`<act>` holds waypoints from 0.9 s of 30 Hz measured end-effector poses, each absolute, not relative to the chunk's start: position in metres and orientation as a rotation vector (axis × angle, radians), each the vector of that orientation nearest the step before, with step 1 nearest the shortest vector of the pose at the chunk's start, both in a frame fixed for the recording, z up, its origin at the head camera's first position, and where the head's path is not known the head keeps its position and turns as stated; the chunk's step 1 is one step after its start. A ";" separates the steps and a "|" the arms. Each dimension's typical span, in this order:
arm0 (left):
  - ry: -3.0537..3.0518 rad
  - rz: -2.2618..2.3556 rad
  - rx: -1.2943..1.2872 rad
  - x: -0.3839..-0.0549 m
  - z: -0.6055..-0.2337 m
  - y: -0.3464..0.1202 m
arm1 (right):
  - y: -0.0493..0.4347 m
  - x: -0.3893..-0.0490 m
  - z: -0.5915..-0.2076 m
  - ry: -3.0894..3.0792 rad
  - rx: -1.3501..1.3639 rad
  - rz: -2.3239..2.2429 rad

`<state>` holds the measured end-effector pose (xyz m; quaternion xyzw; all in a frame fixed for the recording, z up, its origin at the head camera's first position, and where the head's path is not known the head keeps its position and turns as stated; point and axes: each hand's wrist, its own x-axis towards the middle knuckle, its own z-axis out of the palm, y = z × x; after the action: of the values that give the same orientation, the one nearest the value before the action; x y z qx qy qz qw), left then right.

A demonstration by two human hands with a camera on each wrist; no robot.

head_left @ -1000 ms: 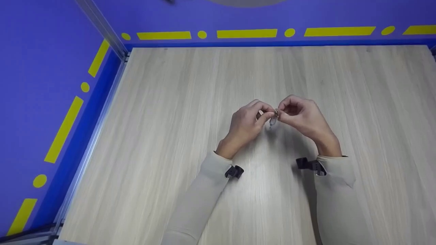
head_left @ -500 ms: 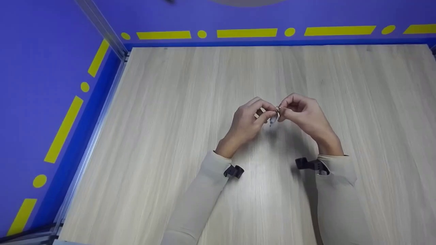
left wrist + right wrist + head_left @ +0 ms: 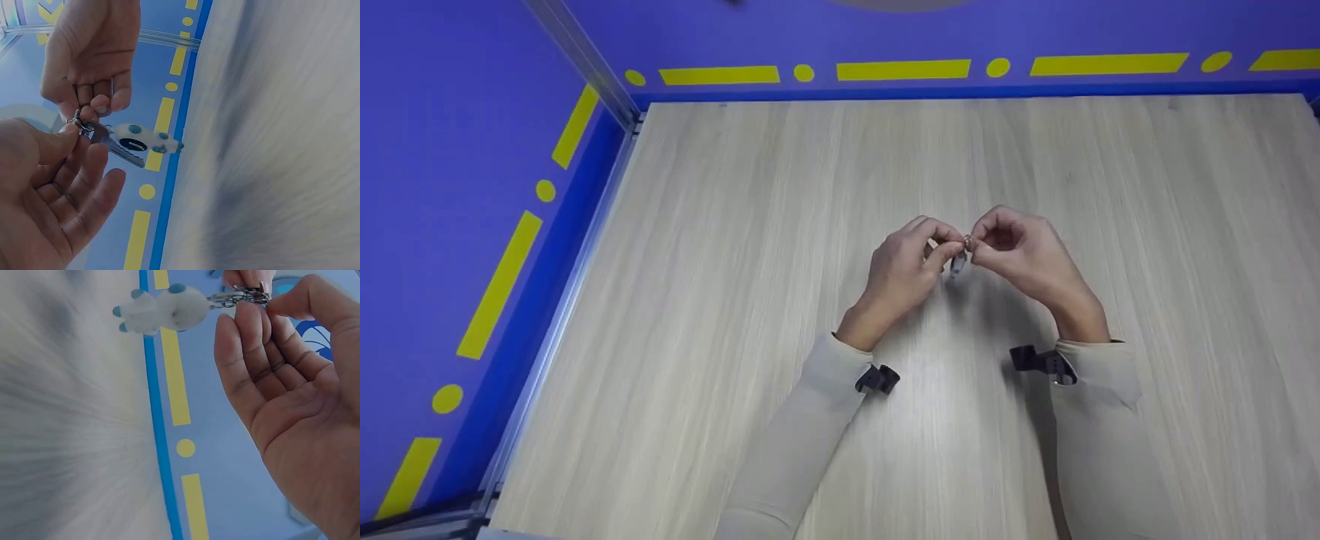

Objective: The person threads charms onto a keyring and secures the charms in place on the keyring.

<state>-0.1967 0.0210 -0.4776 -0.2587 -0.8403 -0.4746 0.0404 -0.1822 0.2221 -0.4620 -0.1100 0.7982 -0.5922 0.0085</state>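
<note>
A keychain [image 3: 957,267] hangs between my two hands above the table. Its charm is a small white figurine [image 3: 183,309] with pale blue ears and feet, joined by a short chain to metal rings [image 3: 242,296]. Beside the figurine in the left wrist view, a silver key [image 3: 126,153] with a toothed edge dangles from the same rings. My left hand [image 3: 901,266] pinches the rings between thumb and index finger, its other fingers loosely bent. From the opposite side my right hand [image 3: 1027,253] pinches the rings too, fingertips almost meeting the left ones and partly covering the metal.
A light wood-grain table [image 3: 735,225] lies under both hands. Blue panels [image 3: 450,150] with yellow dashes and dots stand along its back and left, joined by a metal corner post [image 3: 585,60]. Black straps [image 3: 877,379] with cameras sit on both sleeved wrists.
Both hands stay in nearly the same spot, with small fingertip shifts at the rings. The right hand's tilt altered slightly, and the gold-coloured ring visible half a second ago is now more covered.
</note>
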 end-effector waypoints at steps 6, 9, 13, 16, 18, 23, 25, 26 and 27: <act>-2.342 -1.615 -0.964 -0.200 -0.482 0.020 | 0.224 -0.183 -0.462 2.262 -0.230 -2.054; -2.348 -1.599 -0.962 -0.200 -0.482 0.020 | 0.225 -0.183 -0.462 2.235 -0.259 -2.078; -2.470 -1.492 -0.898 -0.199 -0.481 0.020 | 0.225 -0.182 -0.461 2.309 -0.314 -2.018; -2.567 -1.421 -0.836 -0.197 -0.479 0.021 | 0.224 -0.181 -0.461 2.415 -0.358 -1.936; -2.618 -1.388 -0.791 -0.196 -0.478 0.022 | 0.223 -0.181 -0.460 2.480 -0.384 -1.881; -2.648 -1.410 -0.722 -0.195 -0.475 0.023 | 0.221 -0.182 -0.461 2.510 -0.375 -1.836; -2.590 -1.473 -0.754 -0.196 -0.475 0.023 | 0.221 -0.183 -0.462 2.454 -0.328 -1.882; -2.553 -1.505 -0.780 -0.196 -0.476 0.022 | 0.221 -0.183 -0.462 2.412 -0.302 -1.922; -2.513 -1.534 -0.812 -0.196 -0.476 0.022 | 0.222 -0.183 -0.463 2.365 -0.282 -1.967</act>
<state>-0.1963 0.0222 -0.4761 -0.2657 -0.8220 -0.5017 0.0439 -0.1830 0.2218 -0.4631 -0.0913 0.7654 -0.6365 0.0265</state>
